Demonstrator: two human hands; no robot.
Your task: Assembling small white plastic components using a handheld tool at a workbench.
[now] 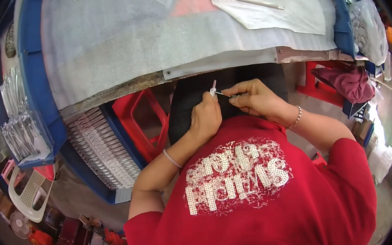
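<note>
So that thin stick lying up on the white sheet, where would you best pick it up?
Pinch the thin stick near its middle, coming straight down from above. It lies flat and alone on the white sheet, slanting a little down toward the right, so fingers should close across its narrow width, one on each long side. Both hands are busy below the table edge.

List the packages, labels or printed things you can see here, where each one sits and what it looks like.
Clear packets: upright in the blue tray on the left, with silvery contents.
White strips: rows in a blue crate under the table edge.
Clear plastic bags: at the table's right end, crinkled.
Shirt print: white cracked lettering on the red shirt.
No screens or signs.
</note>
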